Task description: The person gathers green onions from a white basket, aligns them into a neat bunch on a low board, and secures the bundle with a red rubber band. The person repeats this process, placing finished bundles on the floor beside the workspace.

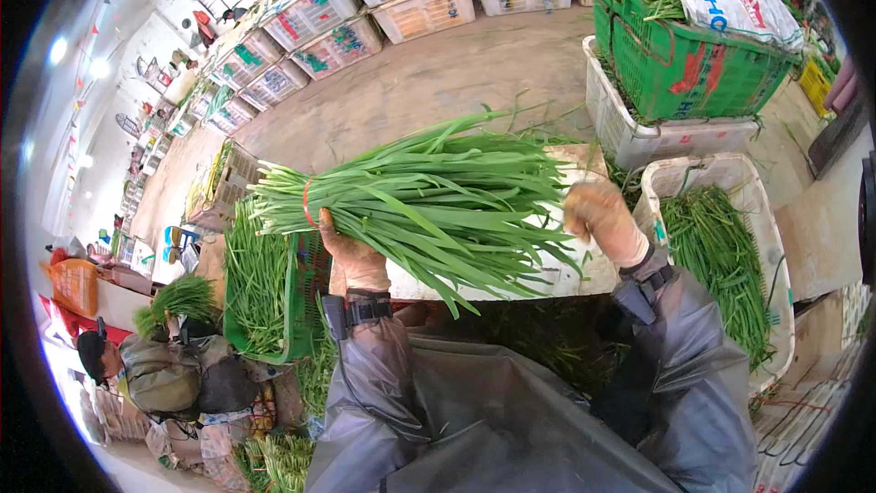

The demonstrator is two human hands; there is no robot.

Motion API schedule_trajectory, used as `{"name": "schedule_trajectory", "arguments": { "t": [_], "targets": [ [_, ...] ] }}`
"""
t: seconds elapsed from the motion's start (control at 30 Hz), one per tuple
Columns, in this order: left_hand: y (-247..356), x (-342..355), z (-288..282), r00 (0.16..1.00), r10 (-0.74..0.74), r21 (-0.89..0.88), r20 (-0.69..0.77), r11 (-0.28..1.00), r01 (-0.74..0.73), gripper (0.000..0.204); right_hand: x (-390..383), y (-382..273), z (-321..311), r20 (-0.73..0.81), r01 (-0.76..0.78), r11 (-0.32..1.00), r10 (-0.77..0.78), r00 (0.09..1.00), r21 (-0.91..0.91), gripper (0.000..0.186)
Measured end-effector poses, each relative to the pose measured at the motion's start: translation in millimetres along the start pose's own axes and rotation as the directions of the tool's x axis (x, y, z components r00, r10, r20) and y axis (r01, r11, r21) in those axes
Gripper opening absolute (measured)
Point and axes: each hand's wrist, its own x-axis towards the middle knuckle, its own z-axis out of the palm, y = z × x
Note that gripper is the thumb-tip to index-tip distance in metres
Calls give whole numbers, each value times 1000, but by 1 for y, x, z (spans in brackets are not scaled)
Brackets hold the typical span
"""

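Bunch (429,201) of long green leaves at centre, over a pale board (598,278); stem ends at 9 o'clock, tips at 3 o'clock, a red band (308,201) around the stems. Clock positions are taken from the bunch. At 8 o'clock the left hand (354,251) is closed on it just beside the band, thumb on the near side, other fingers hidden by leaves. At 3 o'clock the right hand (598,217) is curled beside the tips; whether it grips a leaf cannot be told. Obstructions: the bunch covers much of the board, and the right sleeve (689,329) overlaps a white crate (778,310) of greens between 3 and 4 o'clock. Surroundings: at 8 o'clock, a green crate (297,301) of greens and, farther out, a co-worker (164,374); at 2 o'clock, a large green crate (639,64) draped with a sack (730,0); from 10 to 12 o'clock, stacked white crates (424,14) beyond the floor (429,82)
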Motion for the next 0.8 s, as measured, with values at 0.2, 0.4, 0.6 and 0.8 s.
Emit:
{"name": "schedule_trajectory", "arguments": {
  "t": [0.2, 0.4, 0.6, 0.8],
  "targets": [
    [-1, -7, 9, 990, 99, 67, 100, 992, -106, 66, 13, 2, -41, -419, -2, 993, -48, 907, -118, 24],
    [-13, -19, 4, 963, -267, -200, -43, 947, 254, 60, 16, 11, -13, -211, 161, 919, -248, 946, -360, 70],
    [-28, -40, 20, 905, -392, -86, 165, 909, 409, 63, 16, 23, -5, -122, 141, 927, -195, 973, -348, 100],
    [-47, -47, 41, 889, -413, 31, 195, 909, 416, 73, 9, 37, 24, 281, 177, 870, -46, 959, -460, 99]
  ]
}}
